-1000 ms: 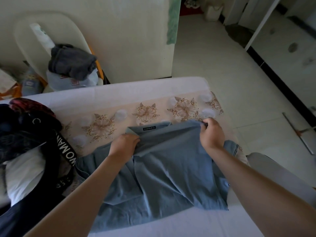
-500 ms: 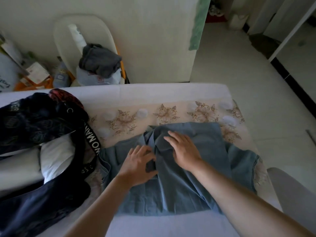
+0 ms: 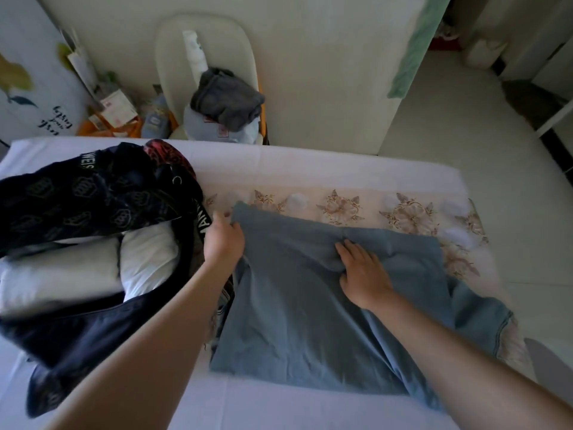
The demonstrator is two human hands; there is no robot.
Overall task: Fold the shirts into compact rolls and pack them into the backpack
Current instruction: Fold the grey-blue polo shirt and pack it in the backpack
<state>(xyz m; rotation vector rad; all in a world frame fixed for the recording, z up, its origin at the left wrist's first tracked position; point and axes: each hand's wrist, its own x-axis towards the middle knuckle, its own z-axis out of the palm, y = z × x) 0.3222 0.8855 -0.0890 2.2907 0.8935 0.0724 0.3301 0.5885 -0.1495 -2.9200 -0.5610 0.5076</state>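
Observation:
A grey-blue shirt (image 3: pixel 297 311) lies spread on the bed, folded over so its upper left corner sits near the flowered strip. My left hand (image 3: pixel 224 241) pinches that left edge of the shirt. My right hand (image 3: pixel 362 273) rests flat on the middle of the shirt, fingers straight, with cloth bunched under the fingertips. One sleeve (image 3: pixel 483 318) trails off to the right. The dark patterned backpack (image 3: pixel 77 200) lies open at the left, with white rolled cloth (image 3: pixel 93 268) inside it.
The bed (image 3: pixel 310 162) has a white sheet and a flowered strip (image 3: pixel 372 209). Behind it stands a pale chair (image 3: pixel 204 57) piled with grey and light-blue clothes. Boxes and bottles (image 3: pixel 124 116) crowd the floor at left. Tiled floor (image 3: pixel 465 135) opens to the right.
Both hands let go of the collar and folded the shirt over. The left hand moved out to the shirt's left edge; the right hand now presses the middle. The view shifted left.

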